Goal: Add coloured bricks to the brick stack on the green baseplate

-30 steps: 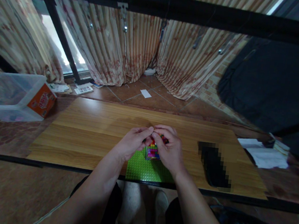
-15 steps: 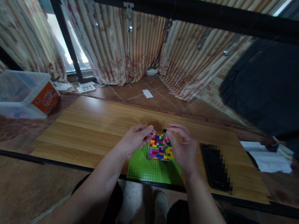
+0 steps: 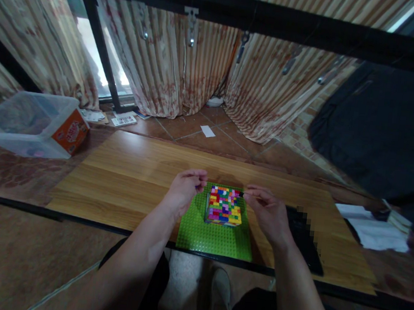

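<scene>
A square block of many-coloured small bricks (image 3: 225, 205) stands on a green studded baseplate (image 3: 213, 238) at the near edge of the wooden table (image 3: 126, 181). My left hand (image 3: 184, 191) hovers just left of the block, its fingers curled in with thumb and fingertips pinched together; nothing shows in it. My right hand (image 3: 269, 212) is just right of the block. Its thumb and forefinger pinch what looks like a small dark brick (image 3: 242, 194) at the block's far right corner.
A flat black object (image 3: 307, 242), partly pixelated, lies right of the baseplate. White papers (image 3: 371, 226) sit at the table's right end. A clear plastic bin with an orange label (image 3: 32, 124) stands far left. Curtains hang behind, and a black bar crosses overhead.
Both hands were together on top of the block a second ago. They have since drawn apart to either side, uncovering its coloured top. The view has shifted slightly.
</scene>
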`<state>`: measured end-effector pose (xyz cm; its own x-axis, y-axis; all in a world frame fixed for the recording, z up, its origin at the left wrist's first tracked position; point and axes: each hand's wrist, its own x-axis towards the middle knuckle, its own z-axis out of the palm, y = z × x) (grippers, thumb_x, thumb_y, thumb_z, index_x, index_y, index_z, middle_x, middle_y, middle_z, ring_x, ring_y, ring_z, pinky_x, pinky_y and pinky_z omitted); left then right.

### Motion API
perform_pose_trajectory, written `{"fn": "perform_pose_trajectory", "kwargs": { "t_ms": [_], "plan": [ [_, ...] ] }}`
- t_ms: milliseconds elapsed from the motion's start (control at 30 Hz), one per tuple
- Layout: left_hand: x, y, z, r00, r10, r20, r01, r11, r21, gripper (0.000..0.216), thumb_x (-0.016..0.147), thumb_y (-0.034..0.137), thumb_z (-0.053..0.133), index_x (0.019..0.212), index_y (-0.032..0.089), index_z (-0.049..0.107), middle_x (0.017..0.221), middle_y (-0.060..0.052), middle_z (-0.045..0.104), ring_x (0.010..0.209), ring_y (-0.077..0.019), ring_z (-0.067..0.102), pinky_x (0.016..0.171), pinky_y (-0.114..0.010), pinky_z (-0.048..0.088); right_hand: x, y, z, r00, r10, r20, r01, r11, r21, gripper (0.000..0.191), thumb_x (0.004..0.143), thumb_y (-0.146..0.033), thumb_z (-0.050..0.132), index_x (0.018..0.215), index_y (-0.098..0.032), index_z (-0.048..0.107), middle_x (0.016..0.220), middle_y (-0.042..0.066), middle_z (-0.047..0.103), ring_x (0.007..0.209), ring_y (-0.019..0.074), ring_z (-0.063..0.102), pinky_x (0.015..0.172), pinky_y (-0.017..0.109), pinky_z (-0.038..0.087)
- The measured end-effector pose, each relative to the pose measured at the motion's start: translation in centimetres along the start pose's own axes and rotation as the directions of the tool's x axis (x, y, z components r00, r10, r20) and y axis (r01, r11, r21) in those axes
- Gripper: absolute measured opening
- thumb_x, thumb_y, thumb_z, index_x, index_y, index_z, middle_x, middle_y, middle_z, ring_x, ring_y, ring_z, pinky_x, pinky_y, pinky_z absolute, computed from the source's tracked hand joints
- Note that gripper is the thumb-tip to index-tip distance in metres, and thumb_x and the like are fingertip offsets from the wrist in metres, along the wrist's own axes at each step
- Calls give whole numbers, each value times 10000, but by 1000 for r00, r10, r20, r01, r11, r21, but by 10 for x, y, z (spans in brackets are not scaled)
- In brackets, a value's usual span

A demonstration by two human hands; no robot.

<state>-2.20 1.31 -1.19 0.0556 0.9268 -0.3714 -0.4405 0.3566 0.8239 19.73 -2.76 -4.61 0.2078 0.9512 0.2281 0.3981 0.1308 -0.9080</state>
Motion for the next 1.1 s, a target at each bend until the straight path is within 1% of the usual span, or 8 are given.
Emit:
{"fn": "perform_pose_trajectory", "kwargs": {
  "t_ms": [100,267,433,700,833,933,1100],
  "plan": [
    [1,0,1,1000,-7,30,8,999,-33,249,643,-35,485,764,85,667,707,-60,647,605,-82,565,599,-201,437,0,0,1,998,37,52,-38,999,28,202,734,-401,721,786,-207,740,1066,92,686,1039,255,617,908,442,449],
    [0,0,2,999,-7,44,9,999,-46,240,693,-50,469,779,75,655,695,-66,648,587,-84,566,589,-206,435,0,0,1,992,45,120,-47,999,11,176,760,-389,700,802,-225,749,1029,77,699,1086,251,598,955,426,413],
    [-1,1,3,999,-22,45,23,999,-25,189,779,-5,486,811,81,651,691,-61,650,544,-77,547,538,-199,400,0,1,-1,992,37,119,-37,999,-4,163,755,-380,704,799,-230,749,1056,73,687,1086,252,597,962,426,408],
    [-3,2,5,998,-21,57,20,1000,21,161,802,26,505,816,94,650,667,-44,643,508,-72,527,497,-195,359,0,2,0,991,57,118,-54,998,-23,172,729,-388,718,781,-225,736,1105,77,663,1079,250,594,919,413,437],
    [-3,1,6,998,-17,56,15,999,43,153,800,34,513,820,94,651,669,-42,644,510,-69,528,498,-191,359,1,-1,5,991,116,66,-119,992,31,212,690,-402,741,737,-198,709,1081,87,670,1020,246,618,861,381,464],
    [-3,0,5,998,-12,61,9,998,55,139,791,44,532,825,98,656,675,-45,648,512,-72,530,497,-193,360,1,-3,9,985,168,35,-171,981,89,237,649,-400,766,730,-192,688,1012,76,692,933,224,641,829,361,482],
    [-2,-2,4,997,-10,73,5,998,58,132,791,53,541,818,105,659,675,-43,649,516,-72,531,498,-193,363,1,-5,12,966,257,29,-258,952,164,314,597,-375,797,832,-196,692,852,41,710,786,189,637,765,343,498]
  ]
}}
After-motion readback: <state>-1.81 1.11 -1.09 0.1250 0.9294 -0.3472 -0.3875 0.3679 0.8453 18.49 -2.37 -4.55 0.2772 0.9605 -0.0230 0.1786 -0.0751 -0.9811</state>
